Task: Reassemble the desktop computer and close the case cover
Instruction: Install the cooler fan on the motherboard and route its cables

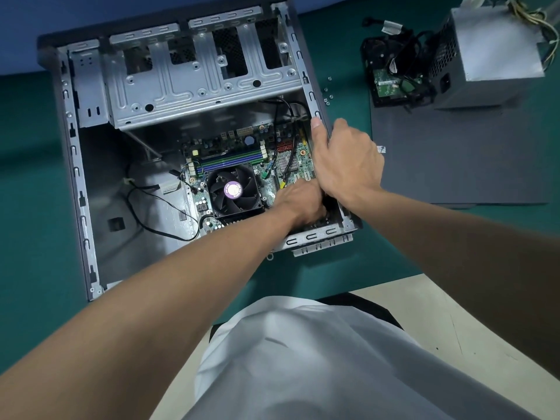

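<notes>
Head view: my right hand (pixel 348 165) grips the case (pixel 181 89) wall; whether my left hand (pixel 300 201) holds anything, I can't tell.

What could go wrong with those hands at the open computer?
The left hand is squeezed in beside the motherboard, so it might tug a black cable or bump small parts. The right hand grips the computer case by its thin metal rim, which could scratch. The loose screws on the green mat might roll away.

Head camera looks steeply down from close above the open case (pixel 74 153).
</notes>
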Motion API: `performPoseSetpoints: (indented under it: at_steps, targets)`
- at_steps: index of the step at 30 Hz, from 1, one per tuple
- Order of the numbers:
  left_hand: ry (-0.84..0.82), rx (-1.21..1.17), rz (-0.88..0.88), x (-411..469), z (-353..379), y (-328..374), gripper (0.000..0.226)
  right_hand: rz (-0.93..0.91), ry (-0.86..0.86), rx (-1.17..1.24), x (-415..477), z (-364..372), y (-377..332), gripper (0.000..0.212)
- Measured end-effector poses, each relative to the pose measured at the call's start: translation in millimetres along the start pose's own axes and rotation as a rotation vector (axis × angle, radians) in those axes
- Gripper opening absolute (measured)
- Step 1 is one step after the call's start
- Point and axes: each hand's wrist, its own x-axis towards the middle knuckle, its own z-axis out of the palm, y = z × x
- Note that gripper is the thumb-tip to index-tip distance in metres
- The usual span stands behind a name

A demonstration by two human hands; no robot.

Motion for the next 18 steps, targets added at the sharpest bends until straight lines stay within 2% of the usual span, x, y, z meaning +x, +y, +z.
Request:
performPoseSetpoints:
  at_steps: [3, 9, 16, 18]
  targets:
    - [-0.027, 0.001, -0.008, 1.3, 0.0, -0.1, 0.032, -0.003, 0.000, -0.006, 0.2, -0.8, -0.4, 0.052]
    - [-0.048, 0.040, 0.009, 2.2, -1.5, 1.5, 0.014, -0.033, 0.003, -0.023, 0.3, -0.7, -0.6, 0.053]
    - [0.057, 0.053, -0.013, -3.3, -1.7, 3.8, 0.025, -0.036, -0.008, -0.039, 1.3, 0.1, -0.8, 0.057]
    - [0.071, 0.050, -0.013, -4.2, -2.4, 4.2, 0.019, -0.044, -0.002, -0.041, 1.0, -0.4, -1.3, 0.056]
